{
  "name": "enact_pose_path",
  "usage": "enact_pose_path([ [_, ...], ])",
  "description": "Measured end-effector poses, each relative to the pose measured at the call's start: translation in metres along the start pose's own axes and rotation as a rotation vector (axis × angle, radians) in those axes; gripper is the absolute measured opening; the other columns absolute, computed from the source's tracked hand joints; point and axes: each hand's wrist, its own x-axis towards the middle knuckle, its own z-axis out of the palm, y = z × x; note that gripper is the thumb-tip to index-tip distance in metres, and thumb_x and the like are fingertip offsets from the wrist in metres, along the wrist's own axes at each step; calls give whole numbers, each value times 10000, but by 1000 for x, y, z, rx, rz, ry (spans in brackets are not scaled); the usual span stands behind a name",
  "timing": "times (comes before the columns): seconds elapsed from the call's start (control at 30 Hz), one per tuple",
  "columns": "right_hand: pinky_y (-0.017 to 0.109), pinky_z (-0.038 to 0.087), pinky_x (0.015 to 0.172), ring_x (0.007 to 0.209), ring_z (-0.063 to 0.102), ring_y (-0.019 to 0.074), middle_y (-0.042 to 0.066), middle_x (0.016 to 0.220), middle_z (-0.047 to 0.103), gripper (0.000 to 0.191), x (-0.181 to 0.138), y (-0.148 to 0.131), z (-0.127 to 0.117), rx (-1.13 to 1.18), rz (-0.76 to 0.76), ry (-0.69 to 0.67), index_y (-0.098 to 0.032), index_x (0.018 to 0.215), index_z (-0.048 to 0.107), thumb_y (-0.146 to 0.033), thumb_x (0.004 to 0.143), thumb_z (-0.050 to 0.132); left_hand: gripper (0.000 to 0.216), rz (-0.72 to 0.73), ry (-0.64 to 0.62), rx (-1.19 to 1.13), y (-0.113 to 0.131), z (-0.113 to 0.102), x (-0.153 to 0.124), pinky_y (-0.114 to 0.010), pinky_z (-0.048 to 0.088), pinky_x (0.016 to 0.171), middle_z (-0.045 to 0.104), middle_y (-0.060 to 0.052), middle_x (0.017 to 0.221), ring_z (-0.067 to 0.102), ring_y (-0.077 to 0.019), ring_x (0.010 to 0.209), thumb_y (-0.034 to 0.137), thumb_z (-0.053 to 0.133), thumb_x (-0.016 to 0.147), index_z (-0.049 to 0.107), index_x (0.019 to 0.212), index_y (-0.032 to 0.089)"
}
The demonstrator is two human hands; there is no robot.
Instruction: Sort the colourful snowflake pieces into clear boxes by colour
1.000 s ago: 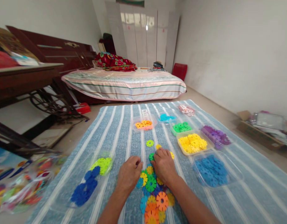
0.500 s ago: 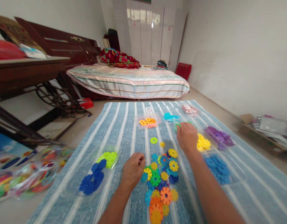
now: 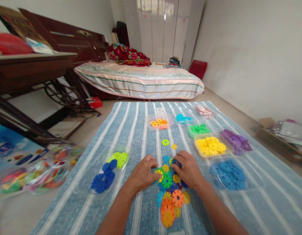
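Observation:
Both hands are over a pile of flat, notched plastic discs in mixed colours, lying on the striped cloth. My left hand [image 3: 144,172] is at the pile's left side, thumb and fingers apart, with the thumb over a yellow disc [image 3: 159,171]. From the right, my right hand [image 3: 187,169] reaches onto the upper pile. Its thumb and fingertips are apart around dark blue discs [image 3: 176,162], partly hidden by the fingers. Between the hands lies a green disc [image 3: 167,180]. Nearer are an orange disc [image 3: 177,198] and several more. A lime disc [image 3: 165,142] lies apart beyond the pile.
Clear trays of sorted discs stand at right: blue discs [image 3: 229,174], yellow discs [image 3: 211,146], green discs [image 3: 199,129] and purple discs [image 3: 235,139]. Farther back are orange discs [image 3: 159,123]. At left, a tray holds dark blue discs [image 3: 103,180]. A bed [image 3: 141,85] stands beyond.
My right hand has come back from the green tray to the pile. My left hand has opened and now touches the pile's left side. The camera view has shifted slightly.

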Motion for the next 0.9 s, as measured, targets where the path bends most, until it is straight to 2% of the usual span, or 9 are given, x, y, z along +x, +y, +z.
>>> enact_pose_path([
  [0.1,456,370,992,1176,462,285,100,1109,610,203,-6,-8,-4,32,-56,1,-195,961,671,-268,772,658,161,10,-9,36,-2,4,-1,-284,416,765,536,-33,976,540,-176,865,235,659,609,592,744,177],
  [0.23,487,329,1028,1229,420,297,69,1163,599,261,-14,-26,-8,106,-117,-119,-228,918,684,-359,700,744,167,22,0,11,-6,7,-3,-278,399,736,521,-24,955,520,-164,828,210,637,604,534,733,183],
  [0.33,513,289,1048,1237,412,307,67,1182,597,338,-16,-34,-9,109,-121,-184,-226,930,684,-411,661,773,118,21,4,-37,-6,4,-3,-266,373,680,509,-6,855,491,-150,761,180,579,613,499,700,184],
  [0.47,500,272,1066,1243,407,300,71,1189,596,314,-19,-36,-10,103,-140,-204,-214,941,683,-393,693,757,82,-12,-17,-137,-4,-1,-2,-258,336,625,493,21,722,461,-142,693,188,552,607,515,680,179],
  [0.63,499,305,1051,1213,437,299,95,1163,606,371,-20,-37,-8,122,-131,-152,-189,995,664,-384,694,758,76,-78,-63,-270,-1,-3,-1,-242,326,583,499,41,627,445,-123,622,209,533,610,538,675,169],
  [0.7,499,324,1037,1201,452,292,96,1134,620,311,-18,-37,-3,140,-122,-97,-188,994,661,-331,728,732,89,-82,-87,-322,0,-3,-1,-233,326,568,499,47,614,440,-115,603,218,533,607,543,679,166],
  [0.8,484,356,1011,1158,495,272,76,1051,653,94,-13,-38,9,186,-110,-12,-202,857,681,-199,764,671,120,-84,-101,-394,1,-3,-1,-223,326,564,504,50,616,439,-108,602,215,530,589,565,690,161],
  [0.9,448,392,981,1111,537,246,48,991,674,114,-11,-38,18,260,-92,38,-217,724,674,-108,736,642,160,-90,-92,-427,-1,-3,-1,-223,335,581,530,38,643,453,-113,627,212,521,582,603,707,155],
])
